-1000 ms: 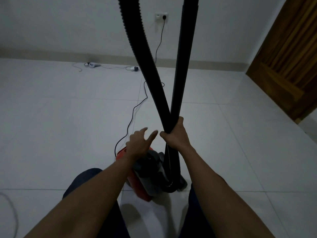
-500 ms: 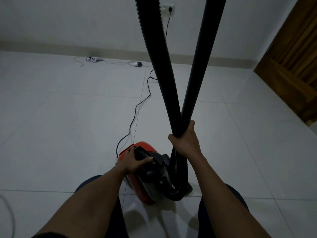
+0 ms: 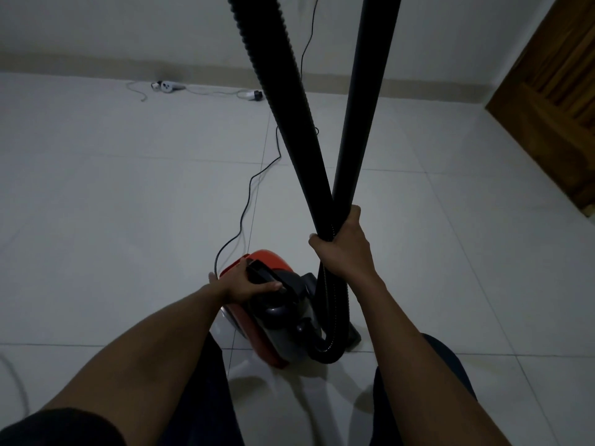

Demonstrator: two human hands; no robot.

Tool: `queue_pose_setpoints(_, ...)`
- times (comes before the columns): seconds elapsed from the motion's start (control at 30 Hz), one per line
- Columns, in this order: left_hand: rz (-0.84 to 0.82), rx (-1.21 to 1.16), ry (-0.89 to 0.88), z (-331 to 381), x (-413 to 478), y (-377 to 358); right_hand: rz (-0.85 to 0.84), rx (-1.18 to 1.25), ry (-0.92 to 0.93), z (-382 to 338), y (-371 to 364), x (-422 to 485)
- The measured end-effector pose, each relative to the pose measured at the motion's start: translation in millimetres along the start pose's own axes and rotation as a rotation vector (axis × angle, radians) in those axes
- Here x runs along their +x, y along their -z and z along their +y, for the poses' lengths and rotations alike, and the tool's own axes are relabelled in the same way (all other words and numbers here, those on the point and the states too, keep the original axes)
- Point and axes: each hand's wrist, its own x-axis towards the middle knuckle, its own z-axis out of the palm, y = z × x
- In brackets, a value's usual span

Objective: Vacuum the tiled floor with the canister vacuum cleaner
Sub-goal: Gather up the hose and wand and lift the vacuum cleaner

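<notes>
The vacuum cleaner point(image 3: 273, 320) stands on the tiled floor point(image 3: 112, 188) right in front of the person's legs. It is a rounded canister with a glossy orange-red plastic shell and a dark grey top. The left hand point(image 3: 241, 281) grips the black carrying handle point(image 3: 262, 272) on its top, with the fingers curled over the far side and the thumb lying along the near side.

The right hand point(image 3: 343, 249) is held above and just right of the canister. Its fingers are clamped round two black parts where they cross: a ribbed flexible hose point(image 3: 277, 91) and a smooth straight tube point(image 3: 370, 91). Above the fist the two spread apart in a V and run out of the top of the view. Below it the hose drops, loops on the floor and enters the grey end of the canister.

A thin black power cord point(image 3: 246, 204) snakes from behind the canister across the floor and up the pale wall point(image 3: 128, 24). The floor is laid with large, smooth, pale tiles with thin joints. A beige skirting strip point(image 3: 96, 64) runs along the foot of the wall. Near it lie two small white gadgets point(image 3: 167, 86) joined by a pale wire; what they are cannot be told. A door point(image 3: 553, 91) of brown grained wood stands at the right.
</notes>
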Motion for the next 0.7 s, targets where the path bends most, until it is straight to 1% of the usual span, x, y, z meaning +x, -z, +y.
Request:
queue_pose_setpoints(0.07,0.005,0.038,0.066,0.8,0.0,1.6,0.007,0.005,-0.012,-0.6,1.9,0.9)
queue_pose_setpoints(0.13,0.068,0.117,0.042,7.6,-4.2,4.5,0.021,0.009,-0.019,0.1,4.5,0.7)
queue_pose_setpoints(0.2,0.128,0.196,-0.082,21.8,-16.1,8.0,0.025,0.011,-0.03,1.2,6.6,-0.9)
queue_pose_setpoints(0.23,0.126,0.263,-0.159,26.4,-18.2,8.2,0.025,0.011,-0.037,1.5,7.0,-1.3)
queue_pose_setpoints(0.3,0.052,0.406,-0.259,34.6,-21.9,9.2,0.032,0.011,-0.042,1.8,7.1,-1.6)
queue_pose_setpoints(0.37,-0.018,0.506,-0.31,39.0,-21.1,5.7,0.045,0.013,-0.037,2.0,8.1,-2.0)
queue_pose_setpoints(0.53,0.011,0.657,-0.259,50.4,-27.5,-6.5,0.042,0.026,-0.046,2.6,11.9,-1.7)
queue_pose_setpoints(0.7,0.033,0.65,-0.192,56.1,-31.8,-8.7,0.051,0.049,-0.075,4.0,17.0,-1.6)
